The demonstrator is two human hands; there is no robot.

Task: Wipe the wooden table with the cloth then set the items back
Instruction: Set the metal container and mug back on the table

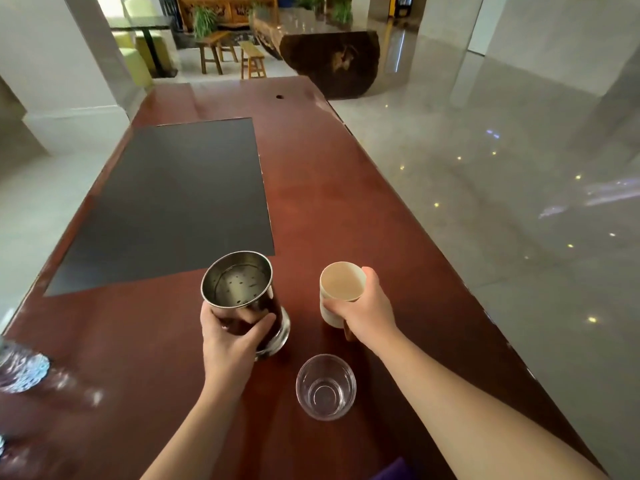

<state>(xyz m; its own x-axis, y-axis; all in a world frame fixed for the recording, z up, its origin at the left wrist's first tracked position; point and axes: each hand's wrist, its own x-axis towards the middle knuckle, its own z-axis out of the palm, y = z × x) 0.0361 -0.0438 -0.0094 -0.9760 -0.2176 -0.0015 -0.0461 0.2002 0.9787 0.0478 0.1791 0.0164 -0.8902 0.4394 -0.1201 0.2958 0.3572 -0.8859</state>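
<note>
My left hand (228, 336) wraps the slick, rigid steel canister (242, 296) low, while at three o'clock my right hand (363, 306) pinches the light, crushable paper cup (341, 284) by its wall.

The wooden table (346, 209) lay bare right of the black mat (180, 202). Near the front edge, a glass cup (326, 388) obstructed the central path.

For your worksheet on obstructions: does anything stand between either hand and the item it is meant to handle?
Nothing visible does. The left hand already grips the metal canister, and the right hand grips the paper cup. The clear glass stands nearer, between the forearms, apart from both.
</note>
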